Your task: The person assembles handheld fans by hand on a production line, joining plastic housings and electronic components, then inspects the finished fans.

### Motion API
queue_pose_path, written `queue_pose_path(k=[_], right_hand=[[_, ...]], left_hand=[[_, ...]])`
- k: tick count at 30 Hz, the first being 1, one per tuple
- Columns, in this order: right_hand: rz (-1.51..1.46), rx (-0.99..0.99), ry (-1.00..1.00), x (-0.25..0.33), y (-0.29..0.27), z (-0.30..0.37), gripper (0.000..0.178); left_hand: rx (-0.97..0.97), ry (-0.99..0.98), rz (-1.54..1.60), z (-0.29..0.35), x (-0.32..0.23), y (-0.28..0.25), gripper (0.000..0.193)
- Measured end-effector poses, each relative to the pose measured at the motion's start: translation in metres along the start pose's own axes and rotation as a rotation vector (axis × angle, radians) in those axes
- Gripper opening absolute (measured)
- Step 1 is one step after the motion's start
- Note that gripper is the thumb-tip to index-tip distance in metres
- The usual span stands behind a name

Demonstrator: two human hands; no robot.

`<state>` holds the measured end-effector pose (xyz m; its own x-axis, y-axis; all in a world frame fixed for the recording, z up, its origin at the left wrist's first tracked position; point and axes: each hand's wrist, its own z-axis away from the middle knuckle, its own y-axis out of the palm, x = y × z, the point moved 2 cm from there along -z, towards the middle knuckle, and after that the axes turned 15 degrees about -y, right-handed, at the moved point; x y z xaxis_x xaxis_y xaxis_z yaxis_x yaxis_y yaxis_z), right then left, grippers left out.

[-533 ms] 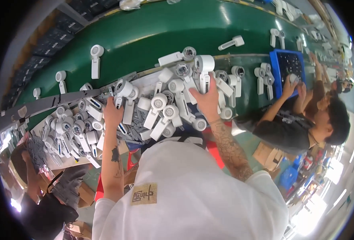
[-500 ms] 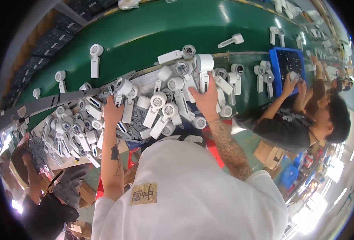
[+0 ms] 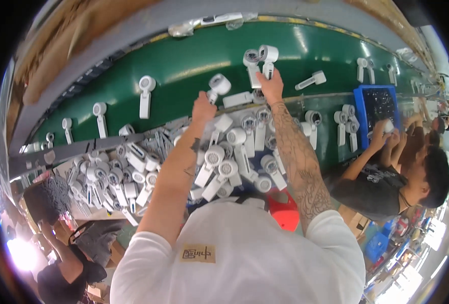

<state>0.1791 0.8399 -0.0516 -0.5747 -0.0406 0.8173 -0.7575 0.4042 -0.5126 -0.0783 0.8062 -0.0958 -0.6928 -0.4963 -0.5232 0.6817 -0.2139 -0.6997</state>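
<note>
A long glossy green surface [image 3: 189, 71] crosses the room in a curve, with brown wooden beams [image 3: 77, 40] above it at the upper left. On the near side a light bench carries a dense pile of white handheld fans [image 3: 227, 167], with flat grey parts [image 3: 166, 137] among them. At the right, a co-worker [image 3: 371, 187] in a dark top reaches to a blue tray [image 3: 359, 119] of small dark pieces. A grey rail [image 3: 77, 154] edges the green at the left, and a yellow-marked strip [image 3: 280, 21] follows its far side. The widest gap of green lies between the left hand [image 3: 204, 107] and a single fan [image 3: 145, 104] to its left; at the right, a lying fan [image 3: 310, 80] limits sideways room. The left hand grips the handle of a tilted fan [image 3: 219, 85], and the right hand [image 3: 271, 86] grasps another fan [image 3: 268, 55] over the green, a neighbouring fan [image 3: 252, 58] right beside it (whether the same hand holds both, I cannot tell). Half a second earlier, the left hand was down in the pile and the right one nearer the body; now both reach farther forward.
</note>
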Motion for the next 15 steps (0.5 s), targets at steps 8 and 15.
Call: queue_pose_path(k=[8,15], right_hand=[[-0.988,0.001,0.500,-0.001,-0.051,0.012,0.037],[-0.041,0.257,0.365,0.008,-0.110,0.153,0.031]], left_hand=[[0.111,0.168,-0.303,0.007,-0.042,0.014,0.048],[0.179,0.220,-0.383,-0.014,-0.053,0.030,0.049]])
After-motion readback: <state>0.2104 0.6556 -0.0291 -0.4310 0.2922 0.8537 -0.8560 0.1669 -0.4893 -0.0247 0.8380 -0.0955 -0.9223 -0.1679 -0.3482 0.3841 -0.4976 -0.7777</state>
